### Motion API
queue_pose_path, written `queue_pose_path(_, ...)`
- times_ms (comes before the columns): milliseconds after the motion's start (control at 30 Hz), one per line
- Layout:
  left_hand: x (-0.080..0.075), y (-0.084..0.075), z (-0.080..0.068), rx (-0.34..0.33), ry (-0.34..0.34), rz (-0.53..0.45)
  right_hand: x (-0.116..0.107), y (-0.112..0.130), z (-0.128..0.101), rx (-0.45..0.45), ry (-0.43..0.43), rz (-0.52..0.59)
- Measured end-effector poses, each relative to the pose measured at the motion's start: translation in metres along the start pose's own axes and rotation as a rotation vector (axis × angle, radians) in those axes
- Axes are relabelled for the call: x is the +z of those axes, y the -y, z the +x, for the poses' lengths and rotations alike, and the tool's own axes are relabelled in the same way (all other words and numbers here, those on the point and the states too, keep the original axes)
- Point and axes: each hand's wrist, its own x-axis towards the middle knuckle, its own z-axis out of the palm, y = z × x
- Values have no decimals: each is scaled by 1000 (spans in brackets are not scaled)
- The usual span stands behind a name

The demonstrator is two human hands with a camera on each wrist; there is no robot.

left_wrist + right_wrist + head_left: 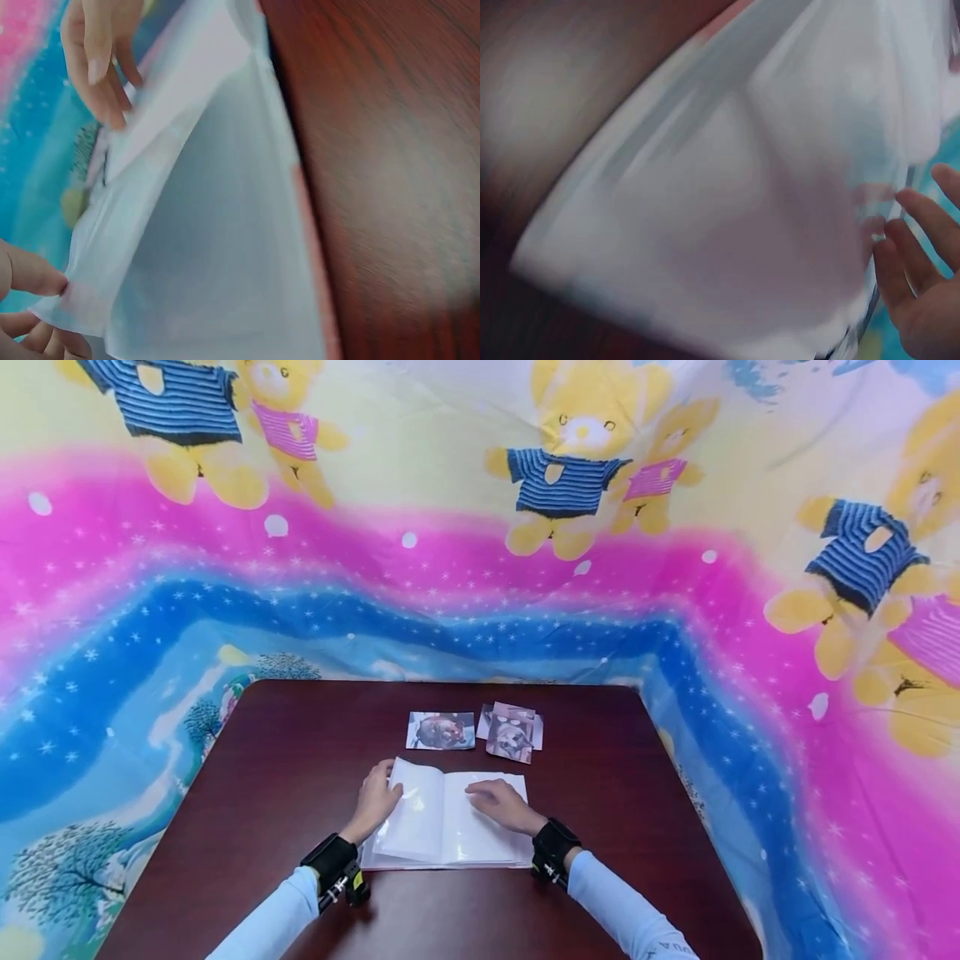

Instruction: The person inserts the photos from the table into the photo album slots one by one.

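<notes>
An album with clear plastic sleeve pages [486, 835] lies open on the table, its pages white and glossy. At its upper left corner my left hand [377, 795] holds a lifted page [416, 810]; the left wrist view shows the thumb and fingers [45, 281] pinching the page's edge. That page [150, 187] stands tilted up from the leaf beneath. Over the right-hand page is my right hand [506, 806], its fingers extended and loosely bent. In the right wrist view the fingertips [904, 196] come right at the glossy sleeve, with nothing gripped.
Beyond the album, a printed photo [441, 731] lies on the dark wooden table [300, 752]. To its right is a small overlapping stack of photos [512, 735]. A patterned cloth [450, 577] with teddy bears hangs behind and beside the table.
</notes>
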Motion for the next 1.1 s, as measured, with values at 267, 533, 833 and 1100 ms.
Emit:
queue_pose_path(267, 3, 21, -8, -52, -8, 57, -11, -23, -20, 53, -30, -119)
queue_pose_path(533, 10, 28, -10, -33, 7, 104, -15, -28, -26, 84, -1, -113)
queue_pose_path(833, 30, 26, -15, 377, -150, 264, -19, -25, -14, 66, -74, -111)
queue_pose_path(1100, 44, 8, -24, 696, 289, 332, -23, -21, 45, 303, -212, 157)
